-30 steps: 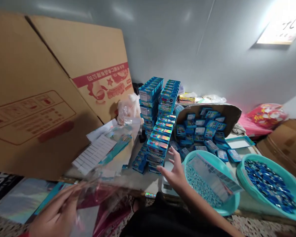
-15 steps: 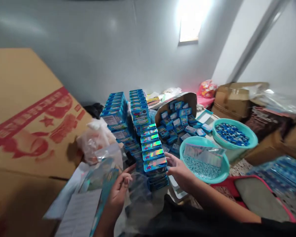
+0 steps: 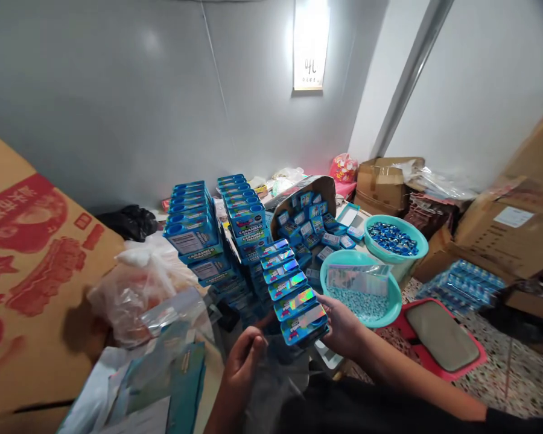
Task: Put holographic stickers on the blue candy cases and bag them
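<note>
My right hand [image 3: 341, 325] grips the near end of a row of blue boxes [image 3: 294, 295] with shiny tops, its fingers partly hidden behind them. My left hand [image 3: 247, 355] is closed on the edge of a clear plastic bag [image 3: 271, 386], which hangs below and beside the row. Behind, tall stacks of blue caramelo boxes [image 3: 192, 232] stand in two columns. Small blue boxes [image 3: 314, 226] lie heaped in an open carton at the right of the stacks.
A turquoise basin [image 3: 393, 301] holds pale pellets and a clear packet; another basin [image 3: 423, 232] holds blue wrapped pieces. A large cardboard box [image 3: 36, 337] stands left, beside a filled plastic bag [image 3: 136, 289]. A red stool [image 3: 477, 355] is at right.
The row of shiny-topped boxes is now lifted and tilted in my right hand, apart from the stack. My left hand has moved right with the clear bag. The view has turned right.
</note>
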The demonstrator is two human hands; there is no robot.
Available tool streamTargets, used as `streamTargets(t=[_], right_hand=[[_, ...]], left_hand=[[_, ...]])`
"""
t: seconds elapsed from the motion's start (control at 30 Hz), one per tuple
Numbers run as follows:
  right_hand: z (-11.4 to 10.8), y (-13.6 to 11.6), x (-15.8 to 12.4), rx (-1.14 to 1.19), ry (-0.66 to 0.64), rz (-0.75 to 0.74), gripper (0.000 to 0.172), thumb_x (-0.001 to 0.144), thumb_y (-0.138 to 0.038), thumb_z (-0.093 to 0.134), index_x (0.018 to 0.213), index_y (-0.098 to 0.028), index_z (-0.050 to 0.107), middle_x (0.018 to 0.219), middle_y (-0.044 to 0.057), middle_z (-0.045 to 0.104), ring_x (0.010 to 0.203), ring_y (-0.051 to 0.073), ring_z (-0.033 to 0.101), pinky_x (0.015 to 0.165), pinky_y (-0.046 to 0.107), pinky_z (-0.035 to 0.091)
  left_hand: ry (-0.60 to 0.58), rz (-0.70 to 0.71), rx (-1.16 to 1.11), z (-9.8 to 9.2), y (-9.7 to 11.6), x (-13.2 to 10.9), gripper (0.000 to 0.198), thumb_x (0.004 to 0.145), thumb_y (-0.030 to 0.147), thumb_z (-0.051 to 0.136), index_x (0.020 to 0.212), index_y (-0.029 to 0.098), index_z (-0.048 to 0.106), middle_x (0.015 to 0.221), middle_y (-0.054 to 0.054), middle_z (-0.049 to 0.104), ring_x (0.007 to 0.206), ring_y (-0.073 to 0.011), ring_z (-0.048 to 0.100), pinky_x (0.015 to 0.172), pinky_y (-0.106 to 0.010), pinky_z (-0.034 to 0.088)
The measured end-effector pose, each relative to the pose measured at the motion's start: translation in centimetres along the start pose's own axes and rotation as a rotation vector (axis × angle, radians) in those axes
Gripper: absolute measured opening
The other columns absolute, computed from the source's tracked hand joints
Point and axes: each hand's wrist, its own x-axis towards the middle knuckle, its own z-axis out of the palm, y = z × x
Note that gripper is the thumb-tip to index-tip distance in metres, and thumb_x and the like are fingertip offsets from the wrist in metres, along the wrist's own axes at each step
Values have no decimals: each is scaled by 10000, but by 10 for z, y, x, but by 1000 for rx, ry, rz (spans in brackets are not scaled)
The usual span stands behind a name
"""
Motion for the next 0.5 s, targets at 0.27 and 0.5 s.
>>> streamTargets(t=[0.27, 0.5], right_hand=[[-24, -2, -12, -26, -215, -44, 302, 871, -425, 705, 1031, -169, 708, 959, 56, 769, 984, 230, 707, 962, 376, 509], [-35, -22, -16, -206, -231, 11, 504, 786, -607, 666, 1079, -198, 679, 1065, 109, 754, 1095, 311, 668, 938, 477, 506]], left_hand=[[-96, 85, 188, 24, 5, -6, 449, 880, 623, 573, 763, 197, 650, 751, -42, 636, 804, -212, 615, 799, -303, 531], [-63, 153, 313, 51, 15, 0, 368, 890, 567, 567, 796, 241, 709, 796, -58, 705, 912, -272, 664, 1049, -474, 472]])
